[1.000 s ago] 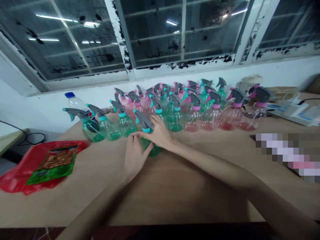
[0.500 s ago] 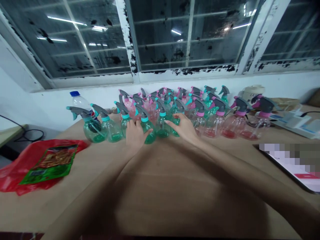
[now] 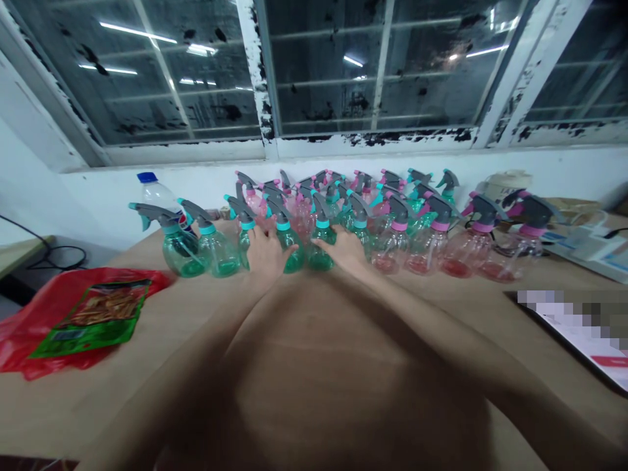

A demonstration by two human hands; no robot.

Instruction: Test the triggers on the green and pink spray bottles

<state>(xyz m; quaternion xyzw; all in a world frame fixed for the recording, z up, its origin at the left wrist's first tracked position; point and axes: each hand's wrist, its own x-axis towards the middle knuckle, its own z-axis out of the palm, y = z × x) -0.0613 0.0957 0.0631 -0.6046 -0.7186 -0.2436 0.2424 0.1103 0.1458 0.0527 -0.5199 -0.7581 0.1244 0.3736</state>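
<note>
Many green and pink spray bottles with grey triggers stand in rows at the far side of a wooden table point(image 3: 314, 366). My left hand point(image 3: 263, 254) is curled on a green spray bottle point(image 3: 293, 260) in the front row, thumb across its front. My right hand point(image 3: 347, 254) lies open beside it. Its fingers stretch left against the neighbouring green spray bottle point(image 3: 321, 259). Both forearms reach forward over the table.
A red plastic bag with a green snack packet point(image 3: 93, 313) lies at the left. A water bottle with a blue cap point(image 3: 153, 195) stands behind the leftmost green bottles. Pink bottles point(image 3: 456, 258) fill the right of the row. White devices point(image 3: 591, 247) and a paper point(image 3: 583, 333) sit at the right.
Both hands have moved away from me with the green bottle, from the open table into the front row. The right hand has left its cap and now rests on the neighbouring bottle.
</note>
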